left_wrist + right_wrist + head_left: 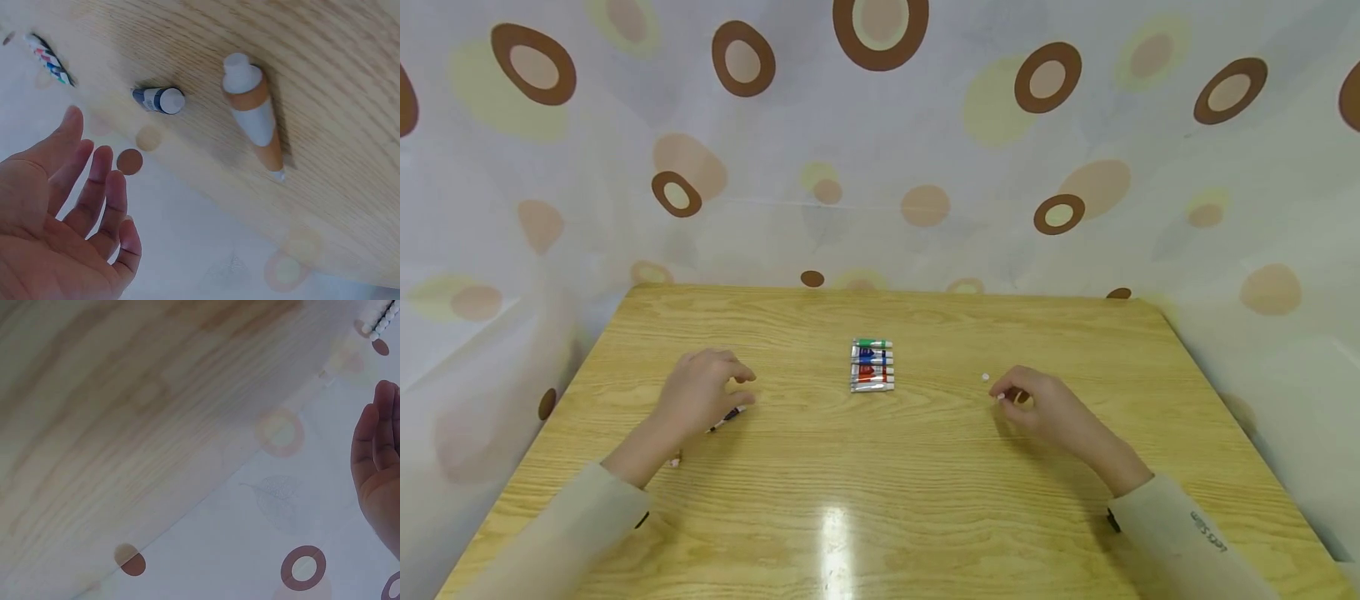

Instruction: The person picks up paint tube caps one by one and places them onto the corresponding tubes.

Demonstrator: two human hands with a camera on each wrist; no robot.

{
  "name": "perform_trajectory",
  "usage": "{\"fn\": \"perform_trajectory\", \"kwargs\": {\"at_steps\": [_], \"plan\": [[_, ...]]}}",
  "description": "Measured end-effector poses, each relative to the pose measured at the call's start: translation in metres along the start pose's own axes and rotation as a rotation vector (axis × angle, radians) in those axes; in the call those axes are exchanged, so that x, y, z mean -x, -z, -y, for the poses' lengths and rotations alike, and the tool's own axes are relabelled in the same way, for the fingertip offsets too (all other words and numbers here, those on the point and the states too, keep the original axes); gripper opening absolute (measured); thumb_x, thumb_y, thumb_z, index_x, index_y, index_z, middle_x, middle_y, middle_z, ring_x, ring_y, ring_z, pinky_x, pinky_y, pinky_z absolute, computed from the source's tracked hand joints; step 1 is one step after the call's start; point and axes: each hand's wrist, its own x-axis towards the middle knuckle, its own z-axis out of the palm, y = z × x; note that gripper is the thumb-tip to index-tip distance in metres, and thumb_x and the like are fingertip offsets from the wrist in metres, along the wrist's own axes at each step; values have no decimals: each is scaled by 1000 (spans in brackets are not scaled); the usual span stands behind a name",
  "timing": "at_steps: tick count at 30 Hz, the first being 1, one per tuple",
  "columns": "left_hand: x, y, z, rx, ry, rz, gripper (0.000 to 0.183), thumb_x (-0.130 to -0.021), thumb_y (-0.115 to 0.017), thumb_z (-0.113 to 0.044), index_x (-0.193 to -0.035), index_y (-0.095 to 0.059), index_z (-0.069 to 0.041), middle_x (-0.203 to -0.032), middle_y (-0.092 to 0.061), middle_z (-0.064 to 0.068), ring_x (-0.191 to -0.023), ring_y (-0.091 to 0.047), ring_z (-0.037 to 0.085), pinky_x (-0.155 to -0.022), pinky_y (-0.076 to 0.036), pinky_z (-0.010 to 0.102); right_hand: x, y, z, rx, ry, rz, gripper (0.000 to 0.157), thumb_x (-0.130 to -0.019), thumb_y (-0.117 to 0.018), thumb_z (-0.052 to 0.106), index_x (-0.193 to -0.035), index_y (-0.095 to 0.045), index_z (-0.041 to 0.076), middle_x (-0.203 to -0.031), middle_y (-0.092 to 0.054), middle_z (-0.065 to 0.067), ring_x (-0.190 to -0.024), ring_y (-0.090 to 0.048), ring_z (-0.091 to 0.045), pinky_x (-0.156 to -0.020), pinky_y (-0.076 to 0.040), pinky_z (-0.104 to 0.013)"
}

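My left hand (703,387) hovers with spread, bent fingers over a dark blue paint tube (727,416) and holds nothing. In the left wrist view that tube (157,100) lies with its white cap toward the camera. An orange-brown and white tube (253,115) lies nearby, mostly hidden under the forearm in the head view. My right hand (1037,400) seems to pinch a small white piece (1001,397) between thumb and forefinger. Another small white round piece (985,377) lies just beyond the fingertips. The right wrist view shows only part of the hand (378,462), its thumb hidden.
A row of several paint tubes (872,365), green, blue, red and silvery, lies mid-table with white caps to the right. The wooden table (880,467) ends at a patterned curtain (880,167) behind and at both sides.
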Motion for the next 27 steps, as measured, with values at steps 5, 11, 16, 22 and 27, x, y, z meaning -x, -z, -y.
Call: {"fn": "perform_trajectory", "kwargs": {"at_steps": [5, 11, 16, 22, 27], "plan": [[9, -1, 10, -16, 35, 69, 30, -82, -87, -24, -107, -80, -9, -96, -76, 4, -91, -71, 31, -83, -52, 56, -1, -3, -2, -4, 87, -51, 16, -95, -66, -4, -104, -71, 8, -101, -71, -6, -83, -63, -6, -74, -57, -28], [15, -5, 16, -8, 69, 127, 36, -80, -89, -27, -109, -79, -9, -93, -77, 3, -86, -72, 26, -81, -52, 53, -2, -5, -4, 4, 176, -127, 18, -94, -67, -5, -104, -72, 8, -98, -70, -5, -82, -60, -3, -73, -56, -25], [17, -7, 21, -4, 92, 170, 34, -80, -88, -27, -108, -79, -11, -89, -77, -1, -82, -72, 21, -79, -49, 50, -2, -6, -4, -1, 202, -161, 19, -92, -70, -6, -105, -73, 6, -98, -71, -6, -82, -59, -1, -73, -56, -24], [17, -10, 24, -3, 85, 183, 24, -82, -87, -21, -103, -80, -11, -84, -75, -3, -76, -67, 16, -75, -49, 46, 0, -6, -4, -26, 133, -159, 18, -92, -72, -1, -109, -72, 5, -99, -71, -2, -83, -61, -1, -74, -57, -24], [15, -12, 22, 10, 63, 165, 13, -82, -86, -17, -90, -78, -12, -72, -63, -5, -66, -51, 10, -64, -37, 32, 1, -7, -4, -39, 103, -167, 15, -92, -73, 1, -107, -72, 5, -97, -72, -1, -82, -64, -3, -71, -58, -28]]}}
